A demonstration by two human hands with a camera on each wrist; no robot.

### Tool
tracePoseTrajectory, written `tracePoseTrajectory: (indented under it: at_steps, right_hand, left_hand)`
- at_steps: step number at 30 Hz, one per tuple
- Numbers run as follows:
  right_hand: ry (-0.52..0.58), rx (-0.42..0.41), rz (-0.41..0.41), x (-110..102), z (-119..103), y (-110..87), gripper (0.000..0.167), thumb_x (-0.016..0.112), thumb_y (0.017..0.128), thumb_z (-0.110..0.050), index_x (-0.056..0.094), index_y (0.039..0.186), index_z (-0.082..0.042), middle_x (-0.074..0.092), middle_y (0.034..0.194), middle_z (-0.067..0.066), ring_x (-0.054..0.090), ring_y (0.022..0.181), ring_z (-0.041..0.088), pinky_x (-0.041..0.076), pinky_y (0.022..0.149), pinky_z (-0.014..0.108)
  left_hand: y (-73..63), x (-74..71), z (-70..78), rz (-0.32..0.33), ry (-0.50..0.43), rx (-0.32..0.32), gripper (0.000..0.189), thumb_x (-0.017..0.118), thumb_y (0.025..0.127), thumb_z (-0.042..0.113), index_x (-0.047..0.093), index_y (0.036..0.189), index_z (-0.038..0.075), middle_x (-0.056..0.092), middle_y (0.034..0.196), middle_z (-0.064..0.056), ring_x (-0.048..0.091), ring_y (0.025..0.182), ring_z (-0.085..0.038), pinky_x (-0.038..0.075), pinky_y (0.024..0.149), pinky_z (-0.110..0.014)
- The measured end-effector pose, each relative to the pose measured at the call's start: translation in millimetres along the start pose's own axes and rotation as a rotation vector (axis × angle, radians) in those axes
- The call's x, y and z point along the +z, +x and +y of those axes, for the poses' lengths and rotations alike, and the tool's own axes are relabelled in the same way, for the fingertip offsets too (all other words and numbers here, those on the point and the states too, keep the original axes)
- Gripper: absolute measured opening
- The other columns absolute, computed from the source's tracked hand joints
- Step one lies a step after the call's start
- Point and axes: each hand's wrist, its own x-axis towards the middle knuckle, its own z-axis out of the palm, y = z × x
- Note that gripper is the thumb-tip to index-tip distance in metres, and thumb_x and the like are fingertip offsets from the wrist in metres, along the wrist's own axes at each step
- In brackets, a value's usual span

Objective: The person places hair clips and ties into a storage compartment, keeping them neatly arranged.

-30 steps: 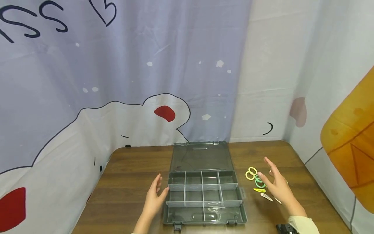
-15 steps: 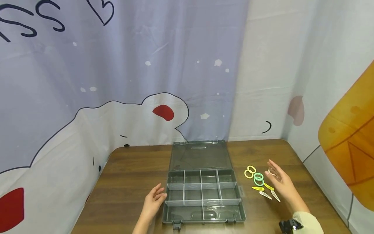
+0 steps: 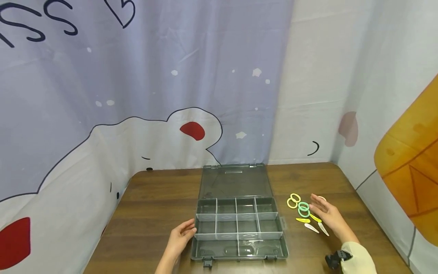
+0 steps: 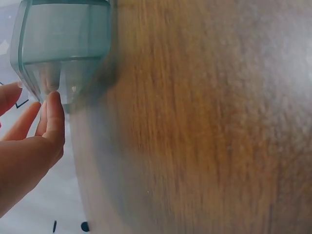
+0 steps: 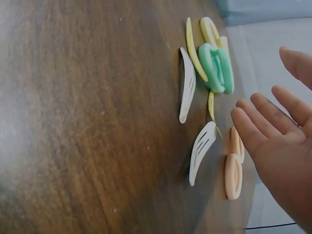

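A grey see-through compartment box [image 3: 236,234] lies with its lid back on the table. My left hand [image 3: 179,238] is at its left side; in the left wrist view the fingertips of this hand [image 4: 36,131] meet the box wall [image 4: 68,36]. My right hand [image 3: 330,219] hovers by the hair ties, holding nothing. Near it are yellow hair ties [image 3: 292,205], green hair ties [image 3: 303,214], yellow snap clips [image 3: 303,220] and white snap clips [image 3: 311,228]. Peach hair ties [image 5: 234,176] lie beneath its fingers in the right wrist view, mostly hidden from the head view.
The brown wooden table [image 3: 154,194] carries everything. Behind it and at its sides hangs a printed curtain [image 3: 239,95]. The raised lid [image 3: 234,182] lies flat towards the table's back edge. A dark wrist camera [image 3: 337,258] sits at my right wrist.
My right hand has drawn back from above the clips, uncovering them, then lowered slightly over the peach hair ties. My left hand has moved down a little along the box's side.
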Motion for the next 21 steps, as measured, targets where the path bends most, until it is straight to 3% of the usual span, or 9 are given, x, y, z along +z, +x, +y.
tracePoseTrajectory:
  at_steps: [3,6,10,13,19,21]
  right_hand:
    - [0.0,0.026,-0.025,0,3,1.4,0.061,0.056,0.099,-0.025,0.032,0.146,0.005,0.04,0.145,0.028,0.052,0.122,0.018,0.04,0.083,0.01]
    - [0.0,0.042,-0.047,2,6,4.4,0.062,0.057,0.098,-0.025,0.032,0.146,0.005,0.041,0.143,0.028,0.045,0.127,0.04,0.041,0.083,0.012]
    - [0.014,0.064,-0.073,2,10,8.1,0.065,0.06,0.097,-0.025,0.032,0.146,0.006,0.042,0.142,0.03,0.054,0.12,0.028,0.041,0.083,0.012]
    - [0.01,0.079,-0.081,3,11,9.7,0.065,0.062,0.095,-0.025,0.034,0.145,0.005,0.043,0.141,0.029,0.059,0.113,0.019,0.044,0.084,0.015]
    - [-0.048,0.066,-0.096,6,16,13.4,0.063,0.064,0.093,-0.025,0.04,0.142,0.005,0.047,0.138,0.028,0.054,0.117,0.038,0.051,0.089,0.04]
    - [-0.05,0.076,-0.093,7,18,14.3,0.062,0.065,0.093,-0.025,0.042,0.141,0.005,0.049,0.137,0.027,0.053,0.117,0.041,0.051,0.089,0.042]
  left_hand:
    - [-0.2,-1.2,0.1,-0.019,-0.01,0.002,0.048,0.064,0.093,0.015,0.049,0.134,-0.006,0.056,0.126,-0.026,0.058,0.112,-0.033,0.051,0.091,-0.032]
    - [-0.7,-3.8,0.3,-0.053,0.001,0.007,0.049,0.063,0.094,0.017,0.048,0.136,-0.005,0.055,0.129,-0.026,0.058,0.114,-0.033,0.049,0.095,-0.036]
    - [-0.3,-8.8,0.3,-0.115,0.014,0.026,0.052,0.063,0.094,0.016,0.045,0.139,-0.004,0.051,0.133,-0.028,0.057,0.115,-0.035,0.049,0.096,-0.038]
    - [0.3,-12.3,0.3,-0.155,-0.002,0.043,0.055,0.065,0.092,0.012,0.043,0.139,-0.006,0.049,0.134,-0.031,0.056,0.114,-0.035,0.051,0.092,-0.031]
    - [0.9,-14.7,-3.4,-0.18,-0.009,0.057,0.058,0.067,0.09,0.008,0.042,0.14,-0.007,0.048,0.133,-0.033,0.057,0.11,-0.032,0.05,0.084,-0.02]
    - [0.5,-14.1,-4.7,-0.177,-0.013,0.054,0.058,0.067,0.09,0.008,0.042,0.14,-0.006,0.048,0.133,-0.032,0.057,0.109,-0.031,0.05,0.084,-0.02]
